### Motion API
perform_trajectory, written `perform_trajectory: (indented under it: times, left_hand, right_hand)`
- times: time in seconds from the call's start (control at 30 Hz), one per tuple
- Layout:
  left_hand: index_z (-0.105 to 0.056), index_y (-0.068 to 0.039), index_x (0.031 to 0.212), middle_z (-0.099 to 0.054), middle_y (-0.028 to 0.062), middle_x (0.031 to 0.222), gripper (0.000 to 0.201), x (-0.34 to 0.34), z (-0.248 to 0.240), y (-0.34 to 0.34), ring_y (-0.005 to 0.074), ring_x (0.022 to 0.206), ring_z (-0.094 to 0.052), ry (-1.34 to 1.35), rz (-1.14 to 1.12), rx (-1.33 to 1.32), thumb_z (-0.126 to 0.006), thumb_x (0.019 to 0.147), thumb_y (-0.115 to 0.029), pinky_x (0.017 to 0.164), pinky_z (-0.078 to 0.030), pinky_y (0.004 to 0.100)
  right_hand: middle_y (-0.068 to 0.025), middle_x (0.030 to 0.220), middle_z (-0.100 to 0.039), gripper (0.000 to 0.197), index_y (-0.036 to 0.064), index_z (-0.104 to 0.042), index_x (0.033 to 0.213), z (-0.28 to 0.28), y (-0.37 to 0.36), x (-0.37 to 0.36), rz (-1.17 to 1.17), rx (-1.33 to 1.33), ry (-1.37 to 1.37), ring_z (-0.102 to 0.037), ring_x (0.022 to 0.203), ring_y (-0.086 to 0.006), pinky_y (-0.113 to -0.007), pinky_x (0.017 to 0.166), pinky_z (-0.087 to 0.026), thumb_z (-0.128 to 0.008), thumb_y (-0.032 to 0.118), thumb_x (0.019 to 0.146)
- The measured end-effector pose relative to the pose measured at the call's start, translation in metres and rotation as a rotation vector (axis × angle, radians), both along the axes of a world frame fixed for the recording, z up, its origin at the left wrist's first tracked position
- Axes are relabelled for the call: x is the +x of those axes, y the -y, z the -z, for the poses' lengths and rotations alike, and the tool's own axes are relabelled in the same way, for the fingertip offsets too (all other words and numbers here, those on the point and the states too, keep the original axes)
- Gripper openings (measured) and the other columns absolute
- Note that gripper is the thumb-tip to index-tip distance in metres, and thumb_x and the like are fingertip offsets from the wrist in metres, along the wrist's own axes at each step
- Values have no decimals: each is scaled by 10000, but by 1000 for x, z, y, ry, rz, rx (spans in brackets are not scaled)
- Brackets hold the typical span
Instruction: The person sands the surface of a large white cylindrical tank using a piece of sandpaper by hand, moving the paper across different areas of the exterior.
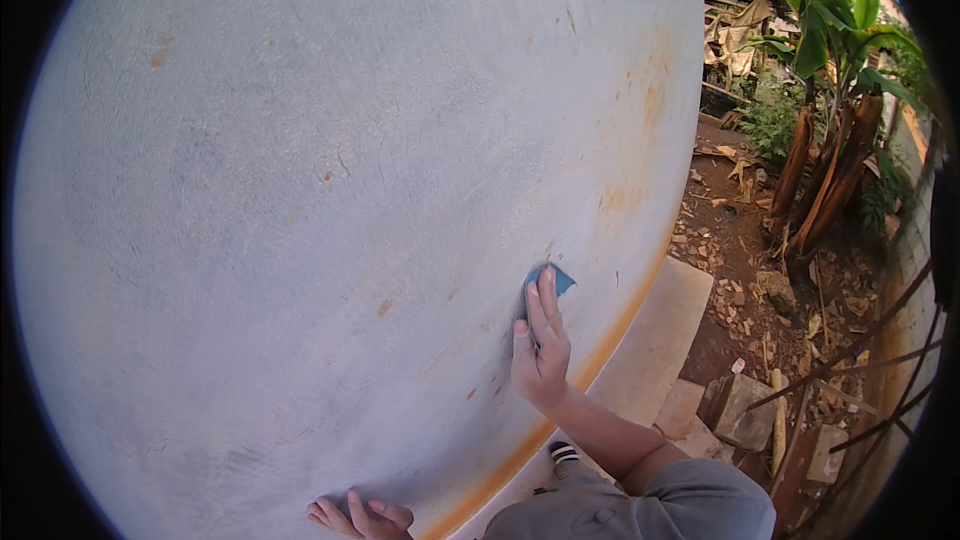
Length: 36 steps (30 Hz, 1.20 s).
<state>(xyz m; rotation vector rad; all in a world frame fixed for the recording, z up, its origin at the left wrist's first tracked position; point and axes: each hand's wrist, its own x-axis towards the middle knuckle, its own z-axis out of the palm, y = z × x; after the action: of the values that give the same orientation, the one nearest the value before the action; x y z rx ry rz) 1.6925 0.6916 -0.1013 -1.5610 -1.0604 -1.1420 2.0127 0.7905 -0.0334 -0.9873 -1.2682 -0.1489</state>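
My right hand point(541, 345) presses a small blue sheet of what looks like sandpaper point(563, 281) flat against the pale whitewashed wall point(300, 240). The fingers lie over the sheet, and a corner of it sticks out to their right. At the lower edge, my left hand point(360, 518) rests close to the wall with its fingers apart and slightly bent, holding nothing that I can see. Rust-coloured stains, small chips and scratches mark the wall around my right hand.
An orange-brown band point(520, 455) runs along the wall's bottom, above a pale concrete ledge point(660, 335). To the right are rubble-strewn soil, broken blocks point(745, 412), thin rusty bars point(850, 352) and a banana plant point(825, 120).
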Motion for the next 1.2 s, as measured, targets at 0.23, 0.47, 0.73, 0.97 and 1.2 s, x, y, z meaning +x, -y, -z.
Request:
perform_trajectory:
  times: [0.23, 0.47, 0.73, 0.97, 1.2]
  left_hand:
    - [-651, -14, 1229, -502, 275, 1492, 381, 2, 2, 3, 478, 1455, -381, 96, 112, 9, -530, 905, -174, 1196, -248, 635]
    - [-655, -8, 1209, -567, 266, 1394, 351, 8, -5, 4, 445, 1322, -500, 94, 26, 54, -534, 921, -169, 1103, -355, 601]
    - [-566, 16, 1320, -410, 329, 1533, 437, 9, -2, 3, 498, 1486, -311, 37, -48, -5, -445, 928, -133, 1211, -205, 655]
    - [-563, 3, 1310, -391, 326, 1548, 458, 6, 0, 3, 493, 1499, -291, 38, -47, -3, -435, 888, -122, 1222, -186, 645]
    - [-553, -9, 1322, -388, 321, 1551, 463, 7, -3, 2, 487, 1501, -290, 38, -48, -16, -442, 889, -132, 1218, -191, 651]
  right_hand:
    - [-310, 1582, -375, 465, -83, -523, 1439, -16, -15, 26, 14, 116, 28, -317, 1496, -481, -505, 1223, -273, -536, -32, 977]
    - [-320, 1572, -386, 449, -103, -534, 1414, -15, 5, -8, 2, 116, 84, -340, 1490, -473, -507, 1219, -277, -530, -33, 971]
    - [-325, 1566, -393, 499, -109, -541, 1405, -29, -25, 28, 16, 219, 166, -332, 1492, -482, -535, 1222, -259, -582, -60, 910]
    - [-303, 1564, -408, 532, -27, -547, 1439, 2, 11, -13, -17, 122, 185, -366, 1472, -481, -567, 1200, -293, -599, -34, 910]
    - [-330, 1549, -413, 472, -102, -545, 1406, -26, -22, 28, -26, 136, 178, -342, 1477, -509, -566, 1214, -261, -553, -21, 940]
